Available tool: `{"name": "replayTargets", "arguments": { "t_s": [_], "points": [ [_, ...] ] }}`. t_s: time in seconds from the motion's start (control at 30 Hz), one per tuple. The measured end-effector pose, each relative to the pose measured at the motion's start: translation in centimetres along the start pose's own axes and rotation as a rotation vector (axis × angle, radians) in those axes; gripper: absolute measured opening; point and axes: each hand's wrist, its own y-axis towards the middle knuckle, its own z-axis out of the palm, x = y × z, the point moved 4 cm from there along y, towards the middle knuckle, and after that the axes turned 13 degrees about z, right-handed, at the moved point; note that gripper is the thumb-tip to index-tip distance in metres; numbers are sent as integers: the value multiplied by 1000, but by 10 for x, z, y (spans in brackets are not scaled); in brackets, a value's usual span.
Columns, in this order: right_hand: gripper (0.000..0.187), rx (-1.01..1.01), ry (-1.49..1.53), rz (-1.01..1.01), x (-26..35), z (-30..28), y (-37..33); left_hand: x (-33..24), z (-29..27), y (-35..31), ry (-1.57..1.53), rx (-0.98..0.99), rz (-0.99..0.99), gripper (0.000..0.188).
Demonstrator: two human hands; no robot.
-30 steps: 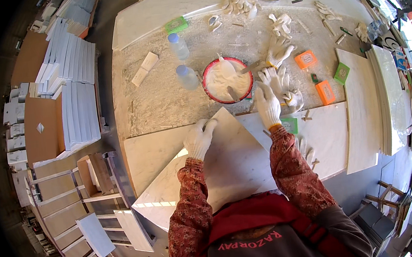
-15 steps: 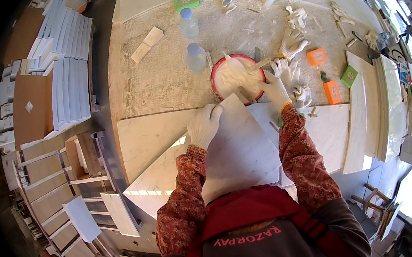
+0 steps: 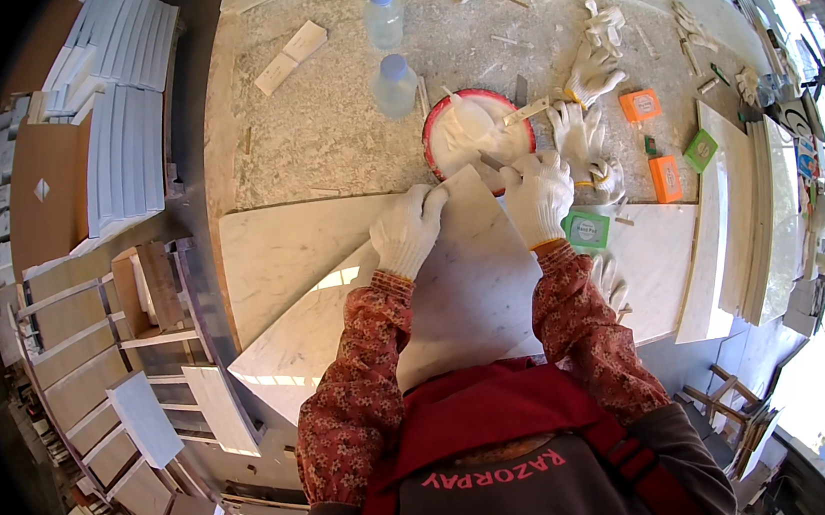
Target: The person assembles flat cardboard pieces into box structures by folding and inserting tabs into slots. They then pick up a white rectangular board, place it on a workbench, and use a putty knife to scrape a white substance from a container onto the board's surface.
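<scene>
In white knit gloves, both my hands are at the upper corner of a grey-veined white marble tile [image 3: 464, 272], which is tilted with one corner pointing away from me. My left hand [image 3: 409, 228] is closed on the tile's left edge, close to that corner. Across the corner, my right hand [image 3: 539, 199] is closed around a small putty knife [image 3: 491, 161]; its dark blade shows over the bowl's near rim, its handle is hidden. Just beyond stands a red-rimmed bowl [image 3: 430, 155] of white paste, with a white scoop [image 3: 468, 116] and a light-handled spatula [image 3: 526, 112] in it.
More marble slabs [image 3: 280, 241] lie beneath the tile. Two blue-capped bottles [image 3: 396, 88] stand beyond, left of the bowl. Loose gloves [image 3: 576, 140], orange boxes [image 3: 665, 179] and a green box [image 3: 586, 230] lie to the right. Long slabs [image 3: 716, 226] line the right side.
My right hand has drawn back from the bowl toward the tile's corner, bringing the putty knife. A green box has come into view beside my right wrist. My left hand keeps its hold.
</scene>
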Motion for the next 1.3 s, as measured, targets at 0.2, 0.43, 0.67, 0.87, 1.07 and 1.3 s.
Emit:
{"name": "replayTargets", "arguments": {
  "t_s": [0.2, 0.43, 0.67, 0.87, 1.07, 1.3],
  "points": [
    [14, 157, 339, 70, -12, -7, 12, 10, 12, -3, 25, -197, 148, 35],
    [15, 292, 435, 123, -3, 15, 25, 6, 15, 2, 118, -210, 155, 31],
    [15, 357, 576, 94, -4, 14, 30, 5, 14, 0, 175, -298, 238, 32],
    [15, 557, 882, 342, -18, 4, 13, 5, 16, 1, 243, -286, 252, 30],
    [13, 528, 909, 357, -22, -3, -4, 4, 15, 0, 256, -252, 247, 28],
    [13, 255, 795, 64, -21, -1, -13, 4, 16, 1, 246, -249, 240, 27]
  ]
}}
